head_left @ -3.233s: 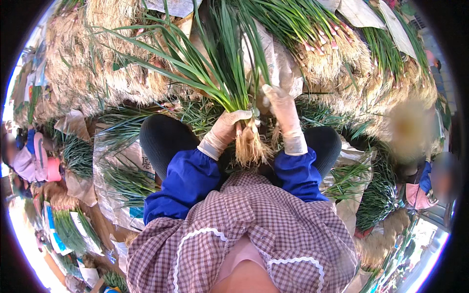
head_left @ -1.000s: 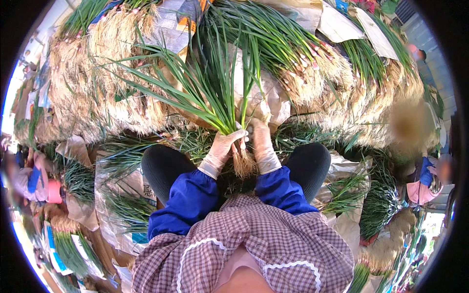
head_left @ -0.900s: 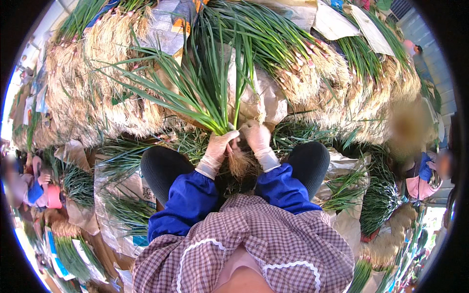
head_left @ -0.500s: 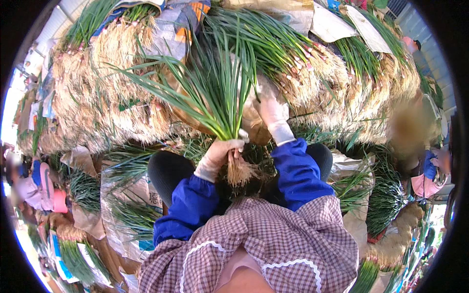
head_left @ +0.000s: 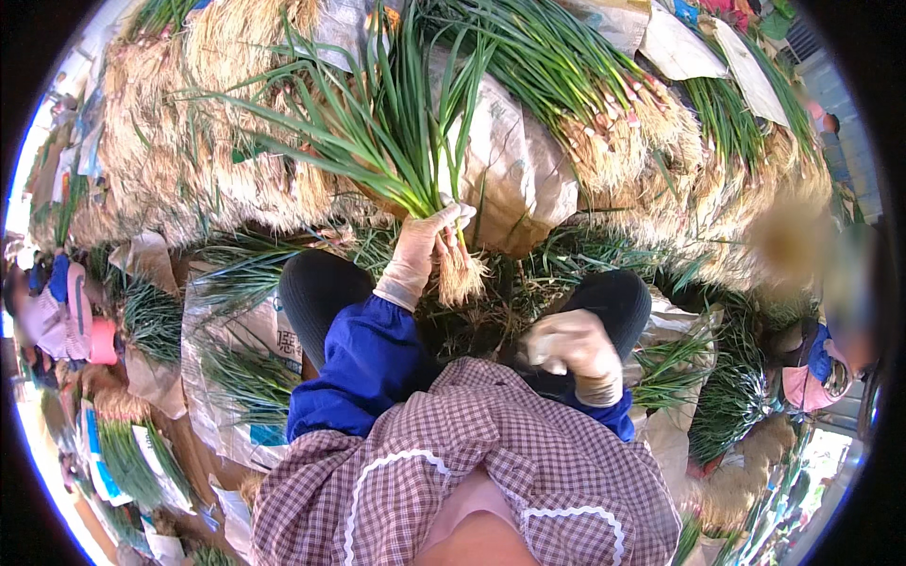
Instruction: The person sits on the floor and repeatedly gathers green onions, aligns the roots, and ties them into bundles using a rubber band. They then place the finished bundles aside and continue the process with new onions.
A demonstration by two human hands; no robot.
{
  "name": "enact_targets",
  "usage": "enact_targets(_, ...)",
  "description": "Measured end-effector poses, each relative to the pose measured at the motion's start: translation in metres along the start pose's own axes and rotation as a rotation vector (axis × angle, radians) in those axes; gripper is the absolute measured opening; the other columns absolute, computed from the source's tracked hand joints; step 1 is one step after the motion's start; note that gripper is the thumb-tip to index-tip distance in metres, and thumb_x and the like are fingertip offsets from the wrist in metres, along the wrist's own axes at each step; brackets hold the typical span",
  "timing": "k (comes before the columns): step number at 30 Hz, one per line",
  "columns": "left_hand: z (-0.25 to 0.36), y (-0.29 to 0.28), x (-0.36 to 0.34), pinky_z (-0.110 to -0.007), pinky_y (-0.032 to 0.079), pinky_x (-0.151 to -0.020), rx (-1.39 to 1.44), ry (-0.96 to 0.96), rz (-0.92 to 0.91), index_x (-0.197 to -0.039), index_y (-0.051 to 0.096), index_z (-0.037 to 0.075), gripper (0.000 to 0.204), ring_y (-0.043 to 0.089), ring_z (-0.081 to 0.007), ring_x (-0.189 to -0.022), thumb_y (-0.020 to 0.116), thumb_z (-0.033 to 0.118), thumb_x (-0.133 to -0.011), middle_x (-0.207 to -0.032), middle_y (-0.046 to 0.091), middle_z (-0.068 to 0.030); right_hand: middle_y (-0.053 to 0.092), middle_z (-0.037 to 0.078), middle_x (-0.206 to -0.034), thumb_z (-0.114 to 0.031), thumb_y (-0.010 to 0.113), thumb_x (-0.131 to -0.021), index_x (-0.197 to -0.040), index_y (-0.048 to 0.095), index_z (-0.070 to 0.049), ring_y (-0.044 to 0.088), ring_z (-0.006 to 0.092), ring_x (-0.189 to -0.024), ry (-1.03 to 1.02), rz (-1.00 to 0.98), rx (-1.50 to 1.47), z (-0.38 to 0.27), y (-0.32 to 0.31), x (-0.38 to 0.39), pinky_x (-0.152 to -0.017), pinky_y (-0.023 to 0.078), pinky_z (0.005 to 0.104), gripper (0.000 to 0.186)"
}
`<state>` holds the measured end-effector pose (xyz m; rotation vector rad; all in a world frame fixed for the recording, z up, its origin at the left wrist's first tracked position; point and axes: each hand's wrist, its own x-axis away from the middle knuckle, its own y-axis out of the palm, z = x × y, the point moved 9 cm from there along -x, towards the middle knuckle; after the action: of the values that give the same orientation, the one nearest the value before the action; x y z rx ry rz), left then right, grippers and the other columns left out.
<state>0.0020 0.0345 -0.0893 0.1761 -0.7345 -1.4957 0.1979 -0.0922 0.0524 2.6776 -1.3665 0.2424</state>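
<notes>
My gloved left hand (head_left: 427,247) is closed around a bunch of green onions (head_left: 411,160) near its base. The long green leaves fan away from me, up and to the left, and the pale roots hang below my fingers. Close to my right knee, my gloved right hand (head_left: 571,351) is apart from the bunch. Its fingers look curled but are smeared by motion, so whether they hold anything is unclear. Beyond the held bunch, a whitish sack (head_left: 524,174) is draped over the front of the heap.
A long heap of green onions with thick roots (head_left: 226,132) spans the far side. More leafy bunches (head_left: 557,57) lie on top, beside pale sheets (head_left: 681,45). Loose greens (head_left: 250,377) rest on a printed sack (head_left: 222,330) at left. Other people sit at both sides.
My right hand has drawn back from the sack at the heap to near my right knee. My left hand still grips the bunch, which sits slightly farther from me in view.
</notes>
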Motion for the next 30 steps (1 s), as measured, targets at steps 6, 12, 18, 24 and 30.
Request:
enact_targets(6, -0.006, 0.057, 0.032, -0.022, 0.044, -0.046, -0.425, 0.03, -0.13, -0.085, 0.065, 0.005, 0.014, 0.055, -0.0085, -0.053, 0.074, 0.015, -0.081, -0.072, 0.065, -0.0015, 0.068, 0.009, -0.08, -0.026, 0.064, -0.091, -0.094, 0.064, -0.005, 0.065, 0.0149, -0.066, -0.179, 0.61, 0.765, 0.038, -0.062, -0.119, -0.06, 0.051, 0.0306, 0.022)
enact_targets(12, -0.017, 0.052, 0.052, -0.023, 0.044, -0.043, -0.179, -0.04, -0.166, -0.084, 0.064, 0.0, 0.013, 0.058, -0.0128, -0.047, 0.069, 0.012, -0.085, -0.073, 0.068, -0.0085, 0.056, -0.002, -0.067, -0.02, 0.06, -0.094, -0.086, 0.064, -0.005, 0.051, 0.0117, -0.056, -0.143, 0.708, -0.379, 0.076, -0.057, -0.124, -0.053, 0.042, 0.0264, 0.017)
enact_targets(18, -0.037, 0.048, 0.075, -0.032, 0.053, -0.048, 0.076, -0.296, -0.156, -0.117, 0.053, -0.001, 0.031, 0.057, -0.0159, -0.048, 0.062, 0.009, -0.089, -0.082, 0.064, -0.0108, 0.066, 0.005, -0.08, -0.01, 0.055, -0.091, -0.094, 0.066, -0.006, 0.063, 0.0191, -0.069, -0.042, 0.754, 0.281, 0.073, -0.16, -0.118, -0.063, 0.051, 0.0312, 0.012)
enact_targets(24, 0.081, 0.122, 0.125, -0.03, 0.055, -0.047, 0.31, -0.02, -0.468, -0.126, 0.045, -0.001, 0.05, 0.058, -0.0163, -0.053, 0.064, 0.005, -0.08, -0.09, 0.059, -0.0139, 0.069, 0.012, -0.093, -0.03, 0.061, -0.085, -0.105, 0.064, -0.011, 0.067, 0.0318, -0.086, -0.016, 1.247, 1.491, -0.073, -0.239, -0.116, -0.072, 0.053, 0.0459, 0.028)
enact_targets(30, 0.065, 0.104, 0.046, -0.034, 0.056, -0.057, -0.005, -0.097, -0.225, -0.11, 0.059, -0.002, 0.029, 0.054, -0.0159, -0.05, 0.055, 0.023, -0.094, -0.073, 0.056, -0.0047, 0.064, 0.011, -0.078, -0.03, 0.066, -0.081, -0.103, 0.063, -0.008, 0.065, 0.0261, -0.082, -0.179, 1.252, 1.65, -0.132, -0.231, -0.113, -0.069, 0.053, 0.0381, 0.032)
